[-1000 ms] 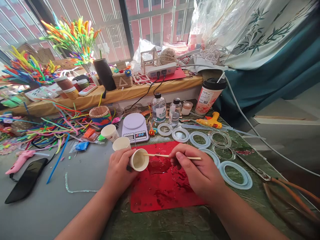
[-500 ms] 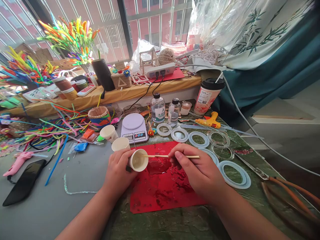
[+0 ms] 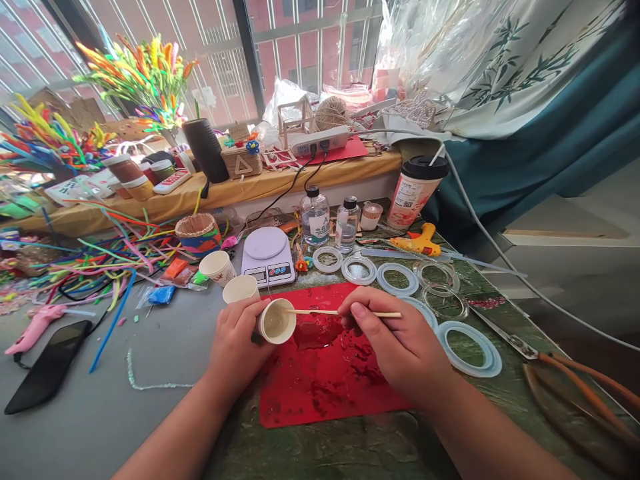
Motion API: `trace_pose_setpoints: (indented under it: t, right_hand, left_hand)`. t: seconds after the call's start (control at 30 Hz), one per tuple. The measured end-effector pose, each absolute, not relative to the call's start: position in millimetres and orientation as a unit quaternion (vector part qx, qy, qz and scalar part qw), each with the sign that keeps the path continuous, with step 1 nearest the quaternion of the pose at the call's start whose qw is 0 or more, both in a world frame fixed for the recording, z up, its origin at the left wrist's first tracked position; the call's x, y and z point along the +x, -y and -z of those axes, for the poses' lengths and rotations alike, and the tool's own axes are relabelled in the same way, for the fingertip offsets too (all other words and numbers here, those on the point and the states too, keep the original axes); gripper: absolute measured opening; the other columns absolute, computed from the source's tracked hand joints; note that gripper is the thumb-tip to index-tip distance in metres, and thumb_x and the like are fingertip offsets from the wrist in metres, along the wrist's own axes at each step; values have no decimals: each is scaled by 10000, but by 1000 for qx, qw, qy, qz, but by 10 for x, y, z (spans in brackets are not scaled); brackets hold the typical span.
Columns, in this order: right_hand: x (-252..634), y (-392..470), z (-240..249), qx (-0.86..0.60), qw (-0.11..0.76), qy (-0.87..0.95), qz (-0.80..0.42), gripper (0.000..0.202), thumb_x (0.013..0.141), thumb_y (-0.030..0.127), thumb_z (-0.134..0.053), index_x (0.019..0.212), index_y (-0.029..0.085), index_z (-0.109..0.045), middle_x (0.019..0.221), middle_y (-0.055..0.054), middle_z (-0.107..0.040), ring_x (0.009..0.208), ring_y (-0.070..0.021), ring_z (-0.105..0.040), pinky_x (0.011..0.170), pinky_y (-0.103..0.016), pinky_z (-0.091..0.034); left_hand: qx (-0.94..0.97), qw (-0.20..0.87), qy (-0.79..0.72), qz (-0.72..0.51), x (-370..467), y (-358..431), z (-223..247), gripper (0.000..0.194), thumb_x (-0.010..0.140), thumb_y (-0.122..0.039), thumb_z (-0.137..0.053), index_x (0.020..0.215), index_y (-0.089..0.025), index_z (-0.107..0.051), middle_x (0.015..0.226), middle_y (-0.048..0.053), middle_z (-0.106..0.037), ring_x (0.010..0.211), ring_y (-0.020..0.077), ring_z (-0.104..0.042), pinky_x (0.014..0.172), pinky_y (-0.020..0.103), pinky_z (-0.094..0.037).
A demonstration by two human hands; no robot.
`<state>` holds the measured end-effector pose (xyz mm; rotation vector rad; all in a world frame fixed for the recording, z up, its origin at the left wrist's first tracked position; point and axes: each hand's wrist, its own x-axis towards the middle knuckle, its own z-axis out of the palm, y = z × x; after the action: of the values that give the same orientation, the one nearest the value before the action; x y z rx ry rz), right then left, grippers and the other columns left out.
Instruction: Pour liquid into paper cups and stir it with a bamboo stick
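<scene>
My left hand (image 3: 240,337) is wrapped round a paper cup (image 3: 278,323), tilted so its mouth faces me and to the right. Clear liquid seems to lie inside it. In my right hand (image 3: 387,333) a thin wooden stick (image 3: 320,312) is pinched level, its left tip at the cup's rim. Both hands are over a red sheet (image 3: 300,403) wet with shiny liquid. Right behind the held cup stands a second paper cup (image 3: 241,289), and a third paper cup (image 3: 218,268) is farther back. The fingertips of my left hand are partly hidden behind the cup.
Beyond the sheet are a kitchen scale (image 3: 269,257), a large clear bottle (image 3: 315,217) and a smaller bottle (image 3: 349,225). Several ring molds (image 3: 470,350) lie to the right, near scissors (image 3: 520,343) and a yellow glue gun (image 3: 417,241). At left are a black phone (image 3: 47,367) and a pink glue gun (image 3: 37,327).
Almost nothing differs. The stick and my right hand have shifted very slightly to the right; the cup stays tilted in my left hand.
</scene>
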<state>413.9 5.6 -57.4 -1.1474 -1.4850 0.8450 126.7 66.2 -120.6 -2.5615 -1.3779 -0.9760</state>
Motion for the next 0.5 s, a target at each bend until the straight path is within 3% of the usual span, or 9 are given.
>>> trace_pose_setpoints:
  t: [0.5]
  right_hand:
    - [4122,-38,613,-462,532,617,-350,292,1135,284,-526,936,238,-734,812,-11,-718,751,-186,-669,705,-318,-523]
  left_hand:
    - [-837,40,448,312,1250,-664,1209,453,902,-296,-862,1320,-278,-689,1281,95,-798,1188,331,-739,1051,467,-552]
